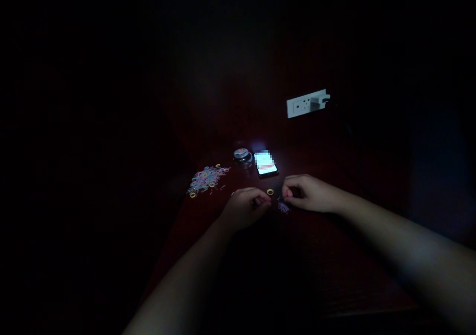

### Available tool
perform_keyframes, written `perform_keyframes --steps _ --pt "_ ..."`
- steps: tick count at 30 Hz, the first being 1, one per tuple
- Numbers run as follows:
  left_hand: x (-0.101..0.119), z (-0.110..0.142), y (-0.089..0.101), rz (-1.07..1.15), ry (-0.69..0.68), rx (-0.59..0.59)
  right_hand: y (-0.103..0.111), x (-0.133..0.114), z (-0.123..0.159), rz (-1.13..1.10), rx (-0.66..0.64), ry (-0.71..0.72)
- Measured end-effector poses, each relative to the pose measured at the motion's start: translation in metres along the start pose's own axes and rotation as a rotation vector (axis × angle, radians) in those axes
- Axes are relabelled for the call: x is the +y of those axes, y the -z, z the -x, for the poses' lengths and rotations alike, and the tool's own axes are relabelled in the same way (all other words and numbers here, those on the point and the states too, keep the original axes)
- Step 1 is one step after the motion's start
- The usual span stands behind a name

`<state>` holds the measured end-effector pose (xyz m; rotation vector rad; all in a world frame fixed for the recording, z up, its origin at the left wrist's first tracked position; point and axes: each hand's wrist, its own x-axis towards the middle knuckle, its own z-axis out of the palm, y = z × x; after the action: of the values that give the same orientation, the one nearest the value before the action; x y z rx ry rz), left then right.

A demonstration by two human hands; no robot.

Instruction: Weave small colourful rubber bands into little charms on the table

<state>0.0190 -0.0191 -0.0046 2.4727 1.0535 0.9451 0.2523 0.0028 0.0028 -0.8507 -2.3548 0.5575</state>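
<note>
My left hand (247, 205) is closed in a pinch, with its fingertips just left of a yellow hair tie (269, 192). What sits in that pinch, if anything, is too dark to make out. Opposite it, my right hand (305, 193) has thumb and finger pinched on a small bundle of thin purple rubber bands (283, 205), whose loops fan out below the fingertips. Off to the left lies a loose pile of small pastel rubber bands (206, 178), with several yellow hair ties among them.
A lit phone (265, 163) lies on the dark red table (208, 236) beyond my hands. Left of the phone stands a round lidded jar (242, 157). On the wall at the back right is a white socket panel (305, 104) with a plug in it. The surroundings are very dark.
</note>
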Motion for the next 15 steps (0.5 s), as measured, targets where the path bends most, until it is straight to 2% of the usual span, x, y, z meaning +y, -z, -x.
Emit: perform_keyframes --steps 7,15 --pt "-0.0019 0.0004 0.0012 -0.013 -0.032 -0.068 0.0018 0.0003 0.0013 0.049 -0.041 -0.008" --pt "0.0044 -0.0010 0.0018 -0.056 -0.148 -0.190 -0.0012 0.0032 0.0012 0.068 -0.070 -0.033"
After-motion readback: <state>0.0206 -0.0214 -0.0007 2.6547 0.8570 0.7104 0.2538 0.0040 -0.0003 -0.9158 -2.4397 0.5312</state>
